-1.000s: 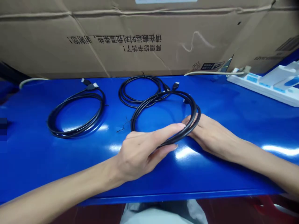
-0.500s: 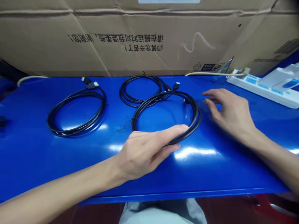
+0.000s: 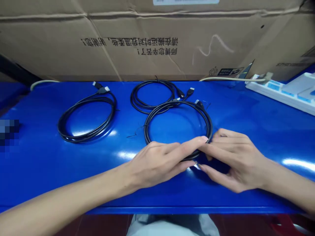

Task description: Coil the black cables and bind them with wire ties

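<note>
A coiled black cable (image 3: pixel 159 113) lies on the blue table (image 3: pixel 246 131) in front of me. My left hand (image 3: pixel 157 162) grips the near side of this coil, thumb under and fingers over it. My right hand (image 3: pixel 231 157) meets it from the right, its fingertips pinching at the same stretch of cable near the coil's near right edge. What the right fingers hold besides the cable, if anything, is too small to see. The coil's plug ends (image 3: pixel 199 103) lie at its far right.
Two more coiled black cables lie on the table: one at the left (image 3: pixel 86 114), one at the back middle (image 3: pixel 152 95). A large cardboard box (image 3: pixel 157 39) closes off the back. A white power strip (image 3: pixel 280 91) sits at the right.
My right hand left the coil, reached to the far right of the table, then came back to the near right edge of the coil. The left hand kept its grip.
</note>
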Available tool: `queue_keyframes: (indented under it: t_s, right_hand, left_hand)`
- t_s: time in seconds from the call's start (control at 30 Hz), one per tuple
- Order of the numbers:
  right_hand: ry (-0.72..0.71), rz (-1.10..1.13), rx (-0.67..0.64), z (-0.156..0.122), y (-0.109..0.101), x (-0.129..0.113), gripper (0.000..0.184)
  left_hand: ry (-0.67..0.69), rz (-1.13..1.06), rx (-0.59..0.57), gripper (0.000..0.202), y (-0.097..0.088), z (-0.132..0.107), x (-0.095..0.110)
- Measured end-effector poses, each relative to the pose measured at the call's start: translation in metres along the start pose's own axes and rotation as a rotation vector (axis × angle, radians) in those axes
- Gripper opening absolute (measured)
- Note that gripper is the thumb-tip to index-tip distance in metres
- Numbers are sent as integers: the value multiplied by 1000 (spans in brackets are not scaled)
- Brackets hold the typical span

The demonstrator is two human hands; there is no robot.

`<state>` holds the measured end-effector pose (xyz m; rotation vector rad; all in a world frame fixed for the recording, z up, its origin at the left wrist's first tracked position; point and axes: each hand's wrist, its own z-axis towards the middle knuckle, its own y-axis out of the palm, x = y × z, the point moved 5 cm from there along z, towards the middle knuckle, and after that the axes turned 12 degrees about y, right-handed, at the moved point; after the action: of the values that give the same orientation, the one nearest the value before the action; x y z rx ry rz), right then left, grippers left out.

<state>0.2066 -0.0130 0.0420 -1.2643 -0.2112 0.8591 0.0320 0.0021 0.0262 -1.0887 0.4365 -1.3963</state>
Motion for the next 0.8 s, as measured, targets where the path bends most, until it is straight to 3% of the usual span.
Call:
queue_keyframes:
  t_s: [0.07, 0.2, 0.43, 0.57, 0.67, 0.8]
  right_hand:
    - [15, -57, -7, 1, 3, 0, 26]
    - [40, -105, 125, 3, -5, 4, 9]
    - [166, -257, 366, 7, -25, 20, 9]
    - [208, -181, 464, 5, -31, 27, 17]
    - [266, -101, 521, 2, -33, 32, 20]
    - [248, 72, 509, -1, -27, 38, 18]
  left_hand:
    - [-4, -49, -8, 56, -1, 1, -1]
    - [76, -46, -79, 56, -2, 5, 5]
    - [248, 91, -124, 60, -9, 12, 7]
    - [224, 3, -70, 49, -17, 12, -8]
    - [230, -87, -213, 30, -11, 11, -16]
    - [297, -86, -426, 23, -2, 11, -10]
